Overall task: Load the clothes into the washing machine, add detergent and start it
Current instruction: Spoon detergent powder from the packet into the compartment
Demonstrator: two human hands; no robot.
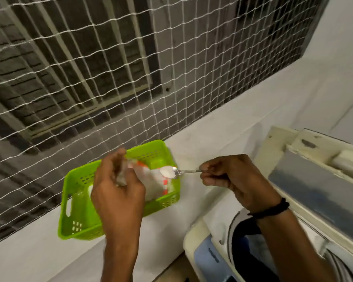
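Over green perforated plastic basket (pixel 80 180): right hand (pixel 232 180) pinches handle of thin metal spoon (pixel 181 171), heaped loose white powder (pixel 167 171). It's light and spills easily, so keep level. Left hand (pixel 118 192) grips floppy detergent pouch (pixel 155 181) near its top.

Basket (pixel 73 202) on ledge (pixel 171 224), left of washing machine (pixel 318 180), probably apart.

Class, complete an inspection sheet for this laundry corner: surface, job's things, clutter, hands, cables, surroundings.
Surface: white ledge; a green basket stands on it.
Job's things: detergent packet in the basket; spoon heaped with white powder; washing machine with lid raised, dark cloth in the drum.
Clutter: nothing seen.
Hands: left hand grips the packet's top; right hand pinches the spoon's handle.
Cables: nothing seen.
Surroundings: white netting over a window grille; white wall.
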